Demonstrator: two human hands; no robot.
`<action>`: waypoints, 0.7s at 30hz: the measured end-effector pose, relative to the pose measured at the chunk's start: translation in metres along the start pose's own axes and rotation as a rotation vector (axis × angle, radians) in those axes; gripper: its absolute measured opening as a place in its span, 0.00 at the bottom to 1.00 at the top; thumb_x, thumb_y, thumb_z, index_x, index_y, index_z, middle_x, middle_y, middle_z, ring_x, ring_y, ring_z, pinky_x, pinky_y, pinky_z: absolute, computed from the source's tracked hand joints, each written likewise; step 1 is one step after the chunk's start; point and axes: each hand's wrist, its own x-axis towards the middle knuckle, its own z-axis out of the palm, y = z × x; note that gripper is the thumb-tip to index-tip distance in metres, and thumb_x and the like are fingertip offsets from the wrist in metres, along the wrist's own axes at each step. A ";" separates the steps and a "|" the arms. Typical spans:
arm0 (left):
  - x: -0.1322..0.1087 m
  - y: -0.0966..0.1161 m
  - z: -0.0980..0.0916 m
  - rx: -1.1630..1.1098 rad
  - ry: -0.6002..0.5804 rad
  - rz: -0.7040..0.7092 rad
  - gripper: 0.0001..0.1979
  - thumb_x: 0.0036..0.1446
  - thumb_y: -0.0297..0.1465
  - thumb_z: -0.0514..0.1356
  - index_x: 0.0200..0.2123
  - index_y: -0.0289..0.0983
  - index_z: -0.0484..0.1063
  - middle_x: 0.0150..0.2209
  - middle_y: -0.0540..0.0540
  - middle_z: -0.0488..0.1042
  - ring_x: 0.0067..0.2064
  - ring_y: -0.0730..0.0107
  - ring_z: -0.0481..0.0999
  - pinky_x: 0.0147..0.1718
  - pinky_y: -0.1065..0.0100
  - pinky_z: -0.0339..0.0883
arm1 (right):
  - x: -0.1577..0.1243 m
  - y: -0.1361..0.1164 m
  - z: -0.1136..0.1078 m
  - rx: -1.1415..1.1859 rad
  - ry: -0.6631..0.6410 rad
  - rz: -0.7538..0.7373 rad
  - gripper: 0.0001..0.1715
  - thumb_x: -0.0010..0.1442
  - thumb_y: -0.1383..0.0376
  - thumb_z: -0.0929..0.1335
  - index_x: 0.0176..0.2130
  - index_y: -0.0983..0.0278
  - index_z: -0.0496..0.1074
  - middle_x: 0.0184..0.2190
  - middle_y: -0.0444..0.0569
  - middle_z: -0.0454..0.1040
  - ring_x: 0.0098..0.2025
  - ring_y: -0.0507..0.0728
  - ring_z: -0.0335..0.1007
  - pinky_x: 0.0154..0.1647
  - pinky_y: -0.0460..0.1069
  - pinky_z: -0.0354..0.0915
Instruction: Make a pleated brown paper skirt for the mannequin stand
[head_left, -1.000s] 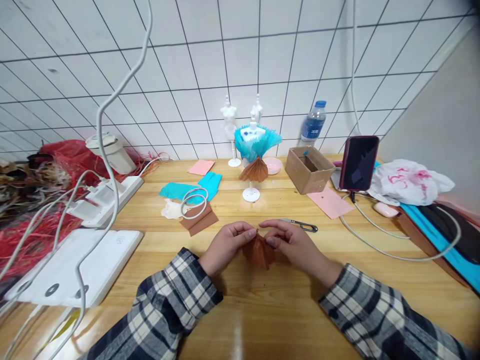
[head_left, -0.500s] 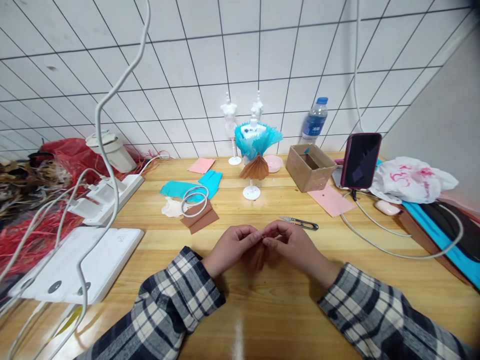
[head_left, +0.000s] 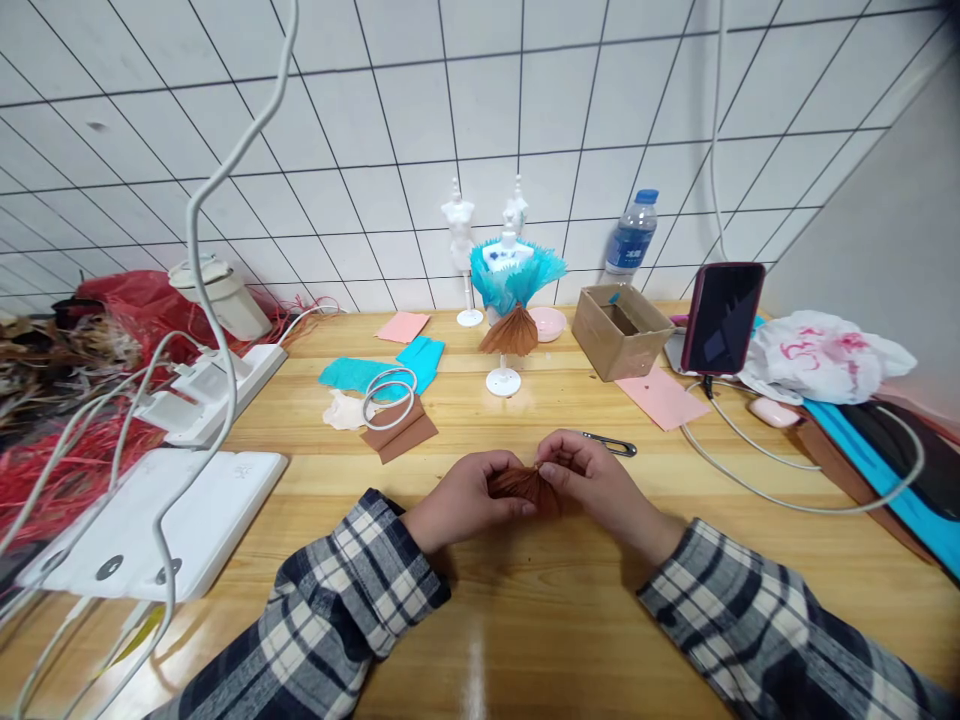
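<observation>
A gathered piece of brown crepe paper (head_left: 534,487) fans out between my hands, above the front of the table. My left hand (head_left: 472,500) grips its spread side between thumb and fingers. With thumb and fingertips, my right hand (head_left: 581,475) pinches the bunched upper end. Beyond them stands a small white dress form (head_left: 504,380) wearing a ruffled blue crepe paper top (head_left: 525,275) and a brown pleated paper piece (head_left: 511,332). Thread snips (head_left: 619,447) lie just behind my right hand, partly hidden by it.
To the left lie a folded brown paper (head_left: 409,437), blue paper (head_left: 424,362), white rings (head_left: 390,402) and a power strip (head_left: 251,385). At the right are a cardboard box (head_left: 619,345), pink paper (head_left: 664,398), a propped phone (head_left: 724,320) and a looping cable (head_left: 780,495).
The brown paper has turned from hanging below my fingertips to fanning out toward my left hand. My left hand has shifted its grip onto the spread side; my right hand has moved slightly right.
</observation>
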 end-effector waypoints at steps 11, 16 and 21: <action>0.003 -0.001 0.000 -0.368 0.140 -0.080 0.17 0.47 0.41 0.68 0.32 0.33 0.72 0.31 0.49 0.74 0.33 0.72 0.69 0.35 0.70 0.61 | 0.003 0.006 0.001 0.082 -0.003 0.126 0.23 0.49 0.55 0.74 0.42 0.62 0.70 0.33 0.45 0.73 0.35 0.52 0.71 0.36 0.48 0.65; 0.003 0.002 0.001 -0.300 0.232 -0.067 0.17 0.48 0.42 0.67 0.29 0.33 0.73 0.28 0.50 0.71 0.30 0.74 0.66 0.31 0.72 0.58 | 0.005 0.003 0.002 0.027 -0.009 0.134 0.20 0.48 0.55 0.75 0.35 0.64 0.71 0.28 0.42 0.73 0.30 0.51 0.69 0.34 0.47 0.65; 0.003 0.000 0.001 -0.393 0.230 -0.066 0.17 0.47 0.40 0.69 0.32 0.33 0.73 0.30 0.49 0.73 0.31 0.74 0.69 0.32 0.72 0.62 | 0.005 0.001 0.002 0.029 0.019 0.114 0.20 0.48 0.54 0.75 0.35 0.64 0.71 0.28 0.43 0.74 0.31 0.51 0.70 0.34 0.48 0.66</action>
